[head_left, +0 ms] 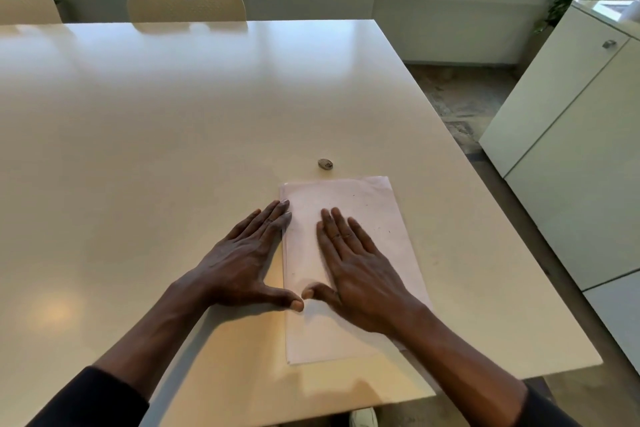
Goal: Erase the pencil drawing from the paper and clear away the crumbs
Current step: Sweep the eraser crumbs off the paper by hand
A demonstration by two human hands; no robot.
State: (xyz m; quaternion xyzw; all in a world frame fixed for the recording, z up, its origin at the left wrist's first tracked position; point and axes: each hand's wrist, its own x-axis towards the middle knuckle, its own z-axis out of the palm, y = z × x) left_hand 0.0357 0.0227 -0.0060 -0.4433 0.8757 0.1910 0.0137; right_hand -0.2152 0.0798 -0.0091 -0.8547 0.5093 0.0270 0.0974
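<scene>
Covering much of one sheet of paper [346, 204], the right hand [360, 274] lies flat on it with fingers spread and holding nothing. The left hand [249, 260] is flat and empty too, resting on the counter [173, 135] with fingertips and thumb over the sheet's left edge. Any pencil drawing is too faint to make out; only a few dark specks show. One eraser [325, 164] sits just beyond the paper. Two chair backs stand at the far side, one cut off.
</scene>
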